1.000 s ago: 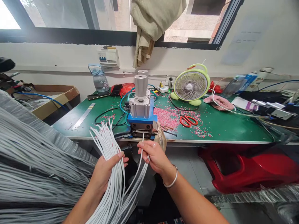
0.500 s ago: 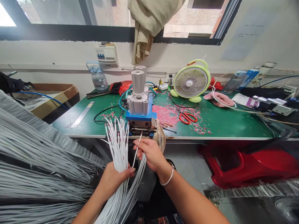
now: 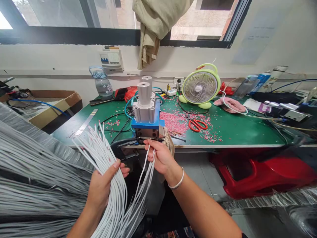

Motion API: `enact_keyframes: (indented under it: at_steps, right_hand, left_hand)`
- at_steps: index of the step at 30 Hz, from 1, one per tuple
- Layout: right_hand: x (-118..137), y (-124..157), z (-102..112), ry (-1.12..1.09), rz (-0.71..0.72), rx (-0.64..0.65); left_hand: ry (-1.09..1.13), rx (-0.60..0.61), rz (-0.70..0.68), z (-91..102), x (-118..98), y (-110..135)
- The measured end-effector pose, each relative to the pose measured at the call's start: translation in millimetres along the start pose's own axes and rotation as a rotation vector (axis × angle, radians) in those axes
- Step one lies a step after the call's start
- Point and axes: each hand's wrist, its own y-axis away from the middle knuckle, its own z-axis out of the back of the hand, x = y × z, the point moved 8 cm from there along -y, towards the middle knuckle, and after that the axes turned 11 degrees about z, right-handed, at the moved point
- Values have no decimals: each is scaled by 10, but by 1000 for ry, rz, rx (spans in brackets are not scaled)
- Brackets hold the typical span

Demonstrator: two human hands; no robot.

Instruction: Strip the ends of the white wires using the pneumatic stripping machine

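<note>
"So, how far along does it look?"

"Partway, I'd judge. The left hand (image 3: 102, 183) grips a thick bundle (image 3: 116, 201) of white wires in front of the table (image 3: 250, 134), thumb across it and fingers behind. Pink shows at many of its tips, so those are probably left to do."

"And the right hand (image 3: 160, 158)?"

"Thumb and fingertips are pinched together on a few strands (image 3: 141, 185), right at the front of the press (image 3: 146, 114). Whether a wire end sits inside, I can't tell; the fingers hide it."

"Anything done?"

"Likely plenty. Pink bits (image 3: 172, 123) lie thick beside the press and strewn around the scissors (image 3: 197, 125), which suggests a good many ends are finished. No exact count, though: the tips of the right hand's strands are hidden."

"What about the big heap (image 3: 42, 188) on the left?"

"More pale wires, blurred. Done or waiting, I can't say."
</note>
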Motion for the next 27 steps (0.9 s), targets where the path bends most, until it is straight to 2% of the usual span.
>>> enact_keyframes:
  at_steps: [7, 14, 18, 22, 24, 27]
  right_hand:
    - [-115, 147, 29, 252, 66, 231]
    - [-123, 166, 74, 278, 67, 205]
    - [-131, 213, -5, 282, 49, 244]
    - [-172, 228, -72, 407, 42, 276]
    - [-147, 190, -67, 357, 55, 234]
    - [-91, 116, -32, 181, 46, 136]
  left_hand:
    - [-57, 20, 141, -30, 196, -63]
    - [-223, 84, 65, -141, 187, -33]
    - [-415, 154, -2, -214, 168, 8]
    - [-605, 224, -82, -291, 153, 26]
    - [-591, 200, -76, -273, 128, 11]
    - [-378, 113, 2, -175, 81, -36]
